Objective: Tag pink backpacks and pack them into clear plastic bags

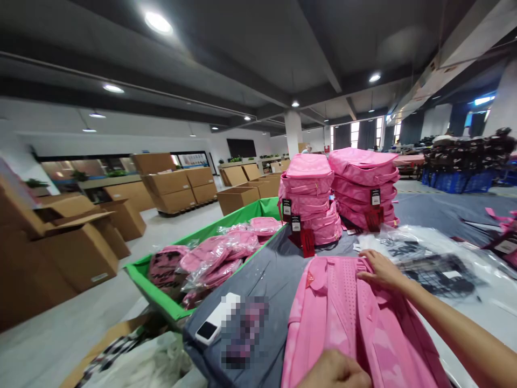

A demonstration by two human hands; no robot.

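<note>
Pink backpack (355,328) lies lengthwise away from me on the worktop (266,269). Right hand (379,272) rests flat and open at its far end. Left hand (333,372) curls at the near end, grip unclear.

Your pink backpack (355,328) lies flat on the grey tabletop (266,269), back panel facing up and its top end pointing away from you. The panel shows a perforated, mesh-like padded strip running down the middle, with the shoulder straps lying along either side of it. The fabric is a bright pink with a faint mottled pattern. A small red tag sits at its upper left corner. Its near end runs out of view at the bottom edge.
</note>
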